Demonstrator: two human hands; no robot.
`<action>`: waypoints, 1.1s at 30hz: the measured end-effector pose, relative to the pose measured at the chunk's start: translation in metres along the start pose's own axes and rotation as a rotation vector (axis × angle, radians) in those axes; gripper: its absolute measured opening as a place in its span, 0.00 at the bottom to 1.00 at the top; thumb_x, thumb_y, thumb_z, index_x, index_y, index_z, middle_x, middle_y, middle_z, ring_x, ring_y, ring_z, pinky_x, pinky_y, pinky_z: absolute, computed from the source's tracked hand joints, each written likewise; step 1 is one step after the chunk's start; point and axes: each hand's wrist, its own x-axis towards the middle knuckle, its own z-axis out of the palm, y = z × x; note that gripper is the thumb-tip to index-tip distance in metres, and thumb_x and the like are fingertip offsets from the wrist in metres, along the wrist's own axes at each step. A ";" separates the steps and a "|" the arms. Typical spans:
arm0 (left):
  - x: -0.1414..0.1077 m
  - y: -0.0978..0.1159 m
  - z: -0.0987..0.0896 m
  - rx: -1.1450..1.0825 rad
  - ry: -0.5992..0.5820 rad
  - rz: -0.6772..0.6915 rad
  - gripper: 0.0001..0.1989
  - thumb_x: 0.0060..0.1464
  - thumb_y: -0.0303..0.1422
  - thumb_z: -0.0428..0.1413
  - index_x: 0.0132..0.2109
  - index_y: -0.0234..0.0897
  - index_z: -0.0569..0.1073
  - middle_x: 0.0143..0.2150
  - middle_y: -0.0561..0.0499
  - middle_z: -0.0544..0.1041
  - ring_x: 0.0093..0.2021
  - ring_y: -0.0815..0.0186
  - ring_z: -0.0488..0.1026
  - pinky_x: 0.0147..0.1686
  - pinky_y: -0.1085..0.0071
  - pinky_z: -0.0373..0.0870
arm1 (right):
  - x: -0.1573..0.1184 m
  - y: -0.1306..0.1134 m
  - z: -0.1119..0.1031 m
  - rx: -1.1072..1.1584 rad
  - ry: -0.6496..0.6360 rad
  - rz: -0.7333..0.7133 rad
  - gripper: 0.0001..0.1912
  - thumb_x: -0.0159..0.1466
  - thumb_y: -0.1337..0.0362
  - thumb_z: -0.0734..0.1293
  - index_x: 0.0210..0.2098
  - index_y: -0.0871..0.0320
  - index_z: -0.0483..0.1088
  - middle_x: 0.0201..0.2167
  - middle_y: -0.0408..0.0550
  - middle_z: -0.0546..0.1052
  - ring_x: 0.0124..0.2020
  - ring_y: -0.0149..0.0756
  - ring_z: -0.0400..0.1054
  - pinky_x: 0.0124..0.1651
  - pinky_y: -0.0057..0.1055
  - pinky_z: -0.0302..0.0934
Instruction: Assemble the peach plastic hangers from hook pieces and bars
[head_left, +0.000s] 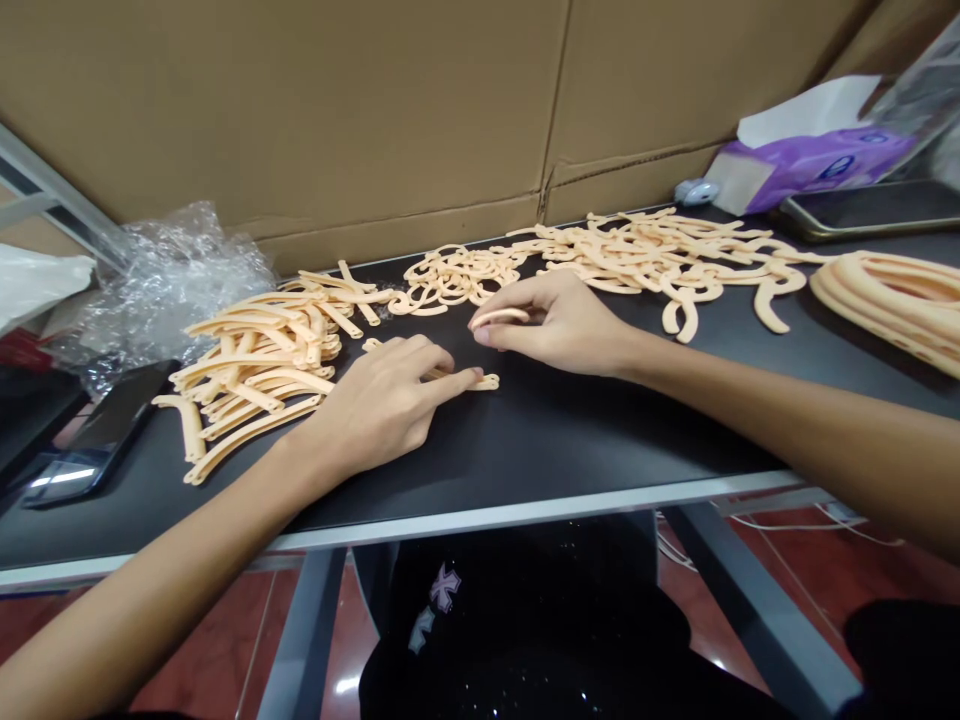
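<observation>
Loose peach strips (255, 365) in heaps along the dark surface (570, 435); right hand (559, 320) and left hand (379, 415) at mid-surface.
Right grip clenched, thumb and fingers pinching one short curved strip (499, 317). Left grip released, fingers extended and flat, fingertips touching a second strip (465, 377) lying on the surface. Straight strips heaped toward the left end; curled strips (450, 280) tangled at the rear edge, centre; hooked strips (645, 250) spread along the rear edge to the right; coiled bundle (892, 305) at the right end. Most strips still loose in heaps, only two under the hands. Cardboard sheet (277, 110) standing behind the rear edge; bubble wrap (165, 290) off the rear left corner; phone (90, 440) near the left end; purple tissue pack (810, 160) at the rear right corner.
</observation>
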 end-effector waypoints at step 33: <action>0.001 0.002 0.002 0.051 0.113 0.064 0.16 0.64 0.20 0.53 0.53 0.37 0.80 0.43 0.50 0.83 0.39 0.62 0.75 0.40 0.65 0.67 | 0.005 -0.005 -0.017 0.026 -0.111 0.133 0.03 0.53 0.69 0.75 0.26 0.60 0.77 0.23 0.44 0.78 0.26 0.32 0.70 0.30 0.29 0.61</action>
